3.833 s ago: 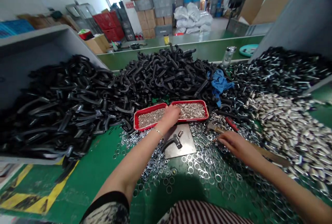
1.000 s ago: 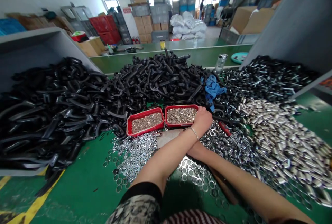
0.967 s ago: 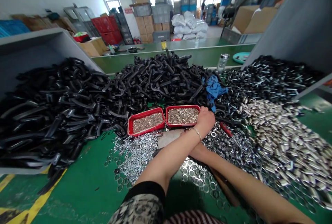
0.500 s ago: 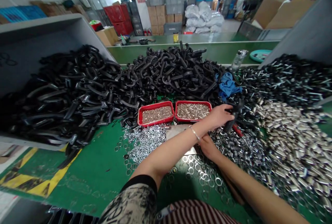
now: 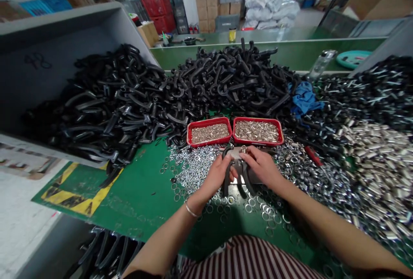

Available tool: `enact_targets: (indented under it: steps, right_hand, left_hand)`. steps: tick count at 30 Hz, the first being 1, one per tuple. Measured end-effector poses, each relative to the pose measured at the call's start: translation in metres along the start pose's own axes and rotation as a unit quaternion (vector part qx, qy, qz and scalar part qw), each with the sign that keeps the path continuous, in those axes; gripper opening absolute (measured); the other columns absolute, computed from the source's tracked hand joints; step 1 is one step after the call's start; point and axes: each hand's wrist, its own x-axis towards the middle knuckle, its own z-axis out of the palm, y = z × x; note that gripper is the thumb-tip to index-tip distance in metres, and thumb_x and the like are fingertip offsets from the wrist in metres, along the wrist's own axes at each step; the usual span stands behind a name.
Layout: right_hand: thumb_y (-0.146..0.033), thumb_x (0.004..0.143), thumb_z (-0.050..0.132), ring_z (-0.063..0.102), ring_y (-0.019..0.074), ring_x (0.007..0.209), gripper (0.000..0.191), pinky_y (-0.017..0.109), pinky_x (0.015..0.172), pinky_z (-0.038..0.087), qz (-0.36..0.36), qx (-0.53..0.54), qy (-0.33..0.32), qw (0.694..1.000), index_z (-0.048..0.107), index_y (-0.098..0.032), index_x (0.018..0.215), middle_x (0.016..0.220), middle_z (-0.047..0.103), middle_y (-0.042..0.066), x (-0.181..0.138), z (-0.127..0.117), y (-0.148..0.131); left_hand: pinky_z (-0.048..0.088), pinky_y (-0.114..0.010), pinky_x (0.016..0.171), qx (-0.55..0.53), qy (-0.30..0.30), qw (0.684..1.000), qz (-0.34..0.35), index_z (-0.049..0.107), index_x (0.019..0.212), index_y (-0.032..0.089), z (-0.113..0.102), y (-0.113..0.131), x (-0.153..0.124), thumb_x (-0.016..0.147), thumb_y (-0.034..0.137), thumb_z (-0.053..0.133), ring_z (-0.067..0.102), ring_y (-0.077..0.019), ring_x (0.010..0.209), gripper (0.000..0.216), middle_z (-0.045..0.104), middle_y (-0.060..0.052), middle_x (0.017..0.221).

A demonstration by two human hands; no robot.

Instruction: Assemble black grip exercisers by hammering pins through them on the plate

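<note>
My left hand [image 5: 217, 176] and my right hand [image 5: 263, 166] meet over a small steel plate [image 5: 238, 153] on the green bench. Together they grip a black curved handle part [image 5: 238, 176], fingers closed on it from either side. My right fingertips pinch a small metal piece at the part's top end. Just beyond stand two red trays, the left tray [image 5: 209, 133] with fine silvery bits and the right tray [image 5: 258, 131] with metal pins. Loose steel washers [image 5: 193, 168] lie scattered all round my hands.
A big heap of black handle parts [image 5: 155, 94] fills the back and left. Silver sleeves [image 5: 374, 162] and dark screws [image 5: 364, 94] pile on the right, near a blue cloth [image 5: 304, 99] and a red-handled tool [image 5: 312, 156]. A grey bin wall [image 5: 58, 55] stands at left.
My left hand came back from the right side of the trays with a black handle part. Both hands now hold it over the steel plate. The view has tipped down.
</note>
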Motion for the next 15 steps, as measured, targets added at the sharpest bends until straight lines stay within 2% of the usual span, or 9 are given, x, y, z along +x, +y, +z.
enact_targets:
  steps: [3,10,12,15]
  right_hand:
    - [-0.050,0.101,0.044,0.065,0.0223,0.082,0.031,0.032,0.078,0.044,-0.031,-0.061,-0.015,0.998,0.057,-0.023,0.098,0.091,0.069,0.005,0.001,-0.002,-0.007]
    - [-0.046,0.102,0.041,0.065,0.0217,0.073,0.029,0.030,0.069,0.041,-0.034,-0.098,-0.004,0.995,0.054,-0.022,0.091,0.080,0.067,0.004,0.000,-0.012,-0.008]
    - [-0.046,0.102,0.042,0.063,0.0209,0.071,0.029,0.029,0.068,0.041,-0.040,-0.089,0.014,0.995,0.053,-0.022,0.089,0.079,0.066,0.004,0.003,-0.013,-0.008]
    - [-0.046,0.102,0.043,0.061,0.0197,0.069,0.029,0.029,0.067,0.040,-0.039,-0.062,0.062,0.995,0.051,-0.022,0.087,0.075,0.063,0.002,0.007,-0.015,-0.008]
  left_hand:
    - [0.040,-0.022,0.047,0.028,0.008,0.999,0.013,0.054,0.105,0.016,0.006,-0.001,0.002,0.096,0.064,0.040,0.054,-0.0127,0.045,0.050,0.061,0.002,0.056]
    - [0.039,-0.022,0.044,0.104,-0.025,0.993,0.044,0.054,0.098,0.018,0.017,0.004,0.008,0.099,0.064,0.033,0.049,-0.0120,0.040,0.051,0.054,0.005,0.048]
    - [0.039,-0.022,0.043,0.127,-0.028,0.989,0.063,0.052,0.094,0.019,0.024,0.008,0.011,0.099,0.063,0.032,0.048,-0.0119,0.039,0.049,0.052,0.005,0.047]
    - [0.038,-0.022,0.042,0.132,0.006,0.987,0.087,0.049,0.095,0.020,0.035,0.014,0.018,0.099,0.063,0.033,0.048,-0.0122,0.038,0.046,0.049,0.007,0.047]
